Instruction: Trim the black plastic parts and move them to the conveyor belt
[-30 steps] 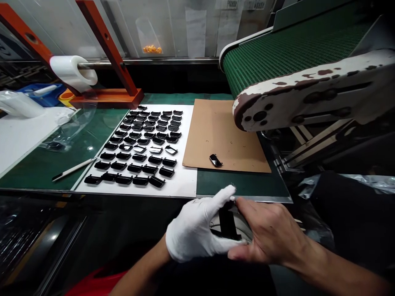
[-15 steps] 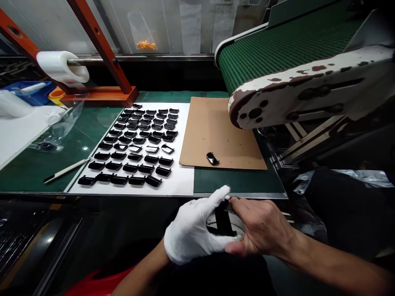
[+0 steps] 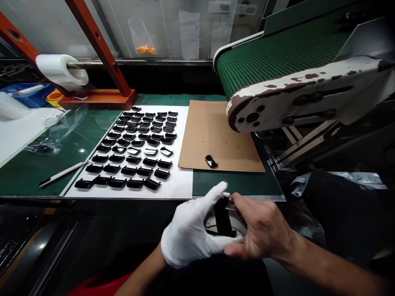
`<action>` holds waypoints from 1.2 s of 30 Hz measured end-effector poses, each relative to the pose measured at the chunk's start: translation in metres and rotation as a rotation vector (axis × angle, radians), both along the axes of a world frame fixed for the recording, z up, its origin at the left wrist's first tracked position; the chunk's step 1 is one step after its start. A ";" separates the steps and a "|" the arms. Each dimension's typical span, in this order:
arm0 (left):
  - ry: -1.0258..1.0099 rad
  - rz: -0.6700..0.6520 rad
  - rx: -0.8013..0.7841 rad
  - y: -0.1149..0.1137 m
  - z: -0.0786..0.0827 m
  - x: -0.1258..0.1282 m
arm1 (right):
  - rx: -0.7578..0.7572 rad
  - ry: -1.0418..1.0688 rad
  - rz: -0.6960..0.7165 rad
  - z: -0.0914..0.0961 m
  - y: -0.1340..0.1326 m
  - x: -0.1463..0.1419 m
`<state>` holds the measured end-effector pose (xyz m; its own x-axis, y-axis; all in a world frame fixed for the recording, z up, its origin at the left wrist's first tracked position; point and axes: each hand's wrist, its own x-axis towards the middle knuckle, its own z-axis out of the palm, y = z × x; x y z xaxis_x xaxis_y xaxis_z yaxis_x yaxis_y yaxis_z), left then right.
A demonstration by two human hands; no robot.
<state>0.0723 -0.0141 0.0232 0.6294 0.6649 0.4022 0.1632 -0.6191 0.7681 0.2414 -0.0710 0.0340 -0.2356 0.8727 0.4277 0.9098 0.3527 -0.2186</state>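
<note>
Far left, film roll (image 3: pixel 60 70) is sitting on orange stand (image 3: pixel 98 98); nearer, a pen-like tool (image 3: pixel 61 173) is lying on green mat (image 3: pixel 31 168). White sheet (image 3: pixel 182 181) is carrying rows of small plastic parts (image 3: pixel 135 148). Near centre, below table edge, L hand (image 3: pixel 193 234), white-gloved, is gripping black part (image 3: pixel 222 218), upright. Beyond, lone black piece (image 3: pixel 211 161) is lying on cardboard sheet (image 3: pixel 212 127). R hand (image 3: pixel 262 232), bare, is pinching same part's top end. Far right, green conveyor (image 3: pixel 277 57) is overhanging.

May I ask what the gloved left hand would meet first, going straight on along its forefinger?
The left hand would probably reach the green mat first, then the cardboard; depth is unclear.
</note>
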 end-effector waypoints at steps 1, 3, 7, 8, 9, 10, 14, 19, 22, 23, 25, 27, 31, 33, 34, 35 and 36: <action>-0.004 -0.002 0.014 0.000 0.002 0.000 | -0.002 -0.005 -0.013 0.002 0.000 0.000; -0.008 -0.013 0.037 0.000 0.005 0.000 | -0.030 -0.006 -0.024 0.004 -0.001 0.000; -0.006 -0.030 0.058 0.001 0.005 -0.001 | -0.079 0.011 -0.031 0.005 -0.003 -0.001; -0.005 -0.028 0.064 0.001 0.005 -0.001 | -0.085 0.014 -0.029 0.005 -0.003 -0.001; -0.003 -0.025 0.070 0.001 0.005 -0.001 | -0.090 0.017 -0.028 0.004 -0.003 -0.001; 0.001 -0.021 0.079 0.001 0.005 -0.001 | -0.092 0.019 -0.028 0.004 -0.003 -0.001; 0.006 -0.006 0.094 0.000 0.005 0.000 | -0.057 0.012 -0.042 0.003 -0.003 -0.001; -0.013 0.020 0.072 -0.002 0.006 0.001 | -0.015 0.005 -0.047 0.003 -0.002 -0.002; -0.012 0.015 0.031 -0.003 0.004 0.000 | 0.008 0.001 -0.038 0.003 0.000 -0.003; -0.015 0.015 0.007 -0.003 0.003 0.000 | 0.015 -0.001 -0.035 0.002 0.001 -0.003; -0.028 0.018 -0.048 -0.003 0.001 -0.001 | 0.017 -0.003 -0.027 0.000 0.002 -0.004; -0.037 0.025 -0.086 -0.003 -0.001 -0.001 | 0.011 -0.004 -0.018 -0.002 0.003 -0.004; -0.037 0.036 -0.103 -0.002 -0.004 -0.001 | 0.028 -0.023 -0.025 -0.004 0.004 -0.004; -0.036 0.040 -0.089 -0.001 -0.005 -0.001 | 0.044 -0.036 -0.024 -0.004 0.004 -0.004; -0.033 0.042 -0.079 -0.001 -0.006 -0.001 | 0.049 -0.043 -0.020 -0.004 0.004 -0.003; -0.028 0.044 -0.067 -0.001 -0.006 -0.001 | 0.053 -0.049 -0.015 -0.004 0.004 -0.003; -0.020 0.048 -0.052 -0.001 -0.007 0.000 | 0.056 -0.056 -0.010 -0.004 0.004 -0.002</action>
